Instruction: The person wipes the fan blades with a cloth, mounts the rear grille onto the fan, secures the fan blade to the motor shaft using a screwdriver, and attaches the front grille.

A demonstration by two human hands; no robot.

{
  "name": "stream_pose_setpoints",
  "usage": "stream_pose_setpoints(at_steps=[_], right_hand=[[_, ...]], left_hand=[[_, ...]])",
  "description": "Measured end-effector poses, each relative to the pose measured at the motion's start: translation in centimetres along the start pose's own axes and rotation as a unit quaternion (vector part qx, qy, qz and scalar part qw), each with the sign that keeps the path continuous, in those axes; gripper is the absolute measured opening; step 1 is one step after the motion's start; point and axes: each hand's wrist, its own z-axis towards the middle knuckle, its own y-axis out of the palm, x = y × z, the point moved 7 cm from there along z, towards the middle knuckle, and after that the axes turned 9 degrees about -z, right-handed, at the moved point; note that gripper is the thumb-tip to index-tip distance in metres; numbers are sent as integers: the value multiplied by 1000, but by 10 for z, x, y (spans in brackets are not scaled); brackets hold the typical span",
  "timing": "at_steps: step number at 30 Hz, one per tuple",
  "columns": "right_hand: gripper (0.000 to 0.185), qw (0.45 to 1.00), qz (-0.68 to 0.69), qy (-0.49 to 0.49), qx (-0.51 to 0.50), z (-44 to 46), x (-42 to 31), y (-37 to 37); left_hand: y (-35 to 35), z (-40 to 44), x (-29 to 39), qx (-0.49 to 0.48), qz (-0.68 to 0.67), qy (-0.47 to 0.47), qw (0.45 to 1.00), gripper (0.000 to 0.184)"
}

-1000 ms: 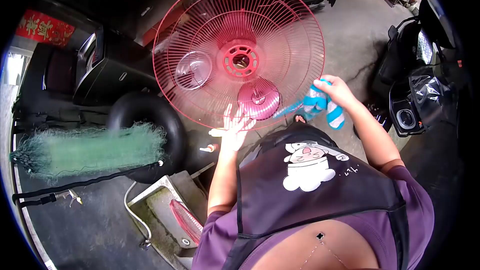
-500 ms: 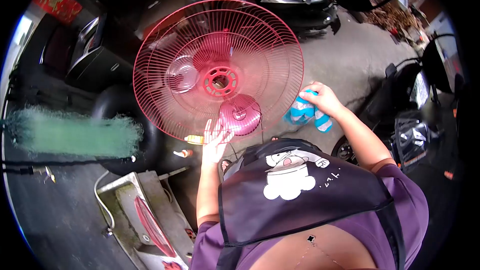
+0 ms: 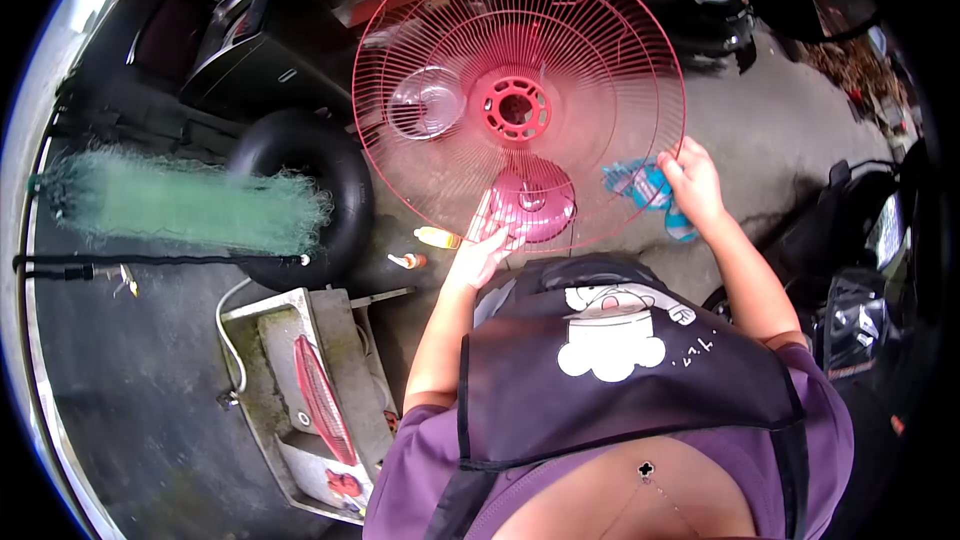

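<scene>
A round red wire fan grille [image 3: 517,108] is held up in front of me, seen face on. My left hand [image 3: 486,250] supports its lower edge, with fingers behind or against the wires and the thumb near the rim. At the right rim my right hand [image 3: 692,180] is closed on a blue and grey striped cloth [image 3: 652,186], which lies against the grille and hangs below my fingers. Through the wires show a pink fan base [image 3: 533,202] and a clear round bowl [image 3: 427,103].
Left are a black inner tube [image 3: 350,190] and green netting [image 3: 190,198]. A concrete sink [image 3: 262,380] holds another red grille [image 3: 322,400]. Two small bottles, a yellow one [image 3: 436,237] and an orange one [image 3: 408,261], stand near my left hand. Motorbikes are at the top and right.
The grille has shifted right and up in view since half a second ago, as the camera view also moved. My right hand has brought the cloth against the grille's right edge.
</scene>
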Motion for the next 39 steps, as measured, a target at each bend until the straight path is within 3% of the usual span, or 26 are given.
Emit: stream_pose_setpoints(at_steps=[8, 11, 17, 21, 25, 27, 39], right_hand=[[23, 993, -78, 64, 66, -16, -24, -7], [26, 984, -140, 68, 85, -21, -37, -11], [27, 964, -210, 64, 152, -28, -59, -23], [22, 958, -240, 73, 141, -28, -69, -33], [21, 951, -262, 60, 150, -19, -81, -44], [28, 950, -260, 41, 167, -13, -87, -51], [23, 954, -263, -51, 133, 7, -114, -69]], left_hand=[[-43, -1, 76, 3, 75, -105, 992, 61], [-47, 3, 108, 8, 79, -79, 994, 62], [-70, 37, 132, 117, 167, 9, 979, 47], [-75, 53, 136, 179, 208, 63, 960, 40], [-66, 58, 138, 156, 256, 110, 948, 36], [-63, 55, 140, 147, 249, 124, 949, 34], [-74, -4, 115, 165, 172, 144, 960, 32]])
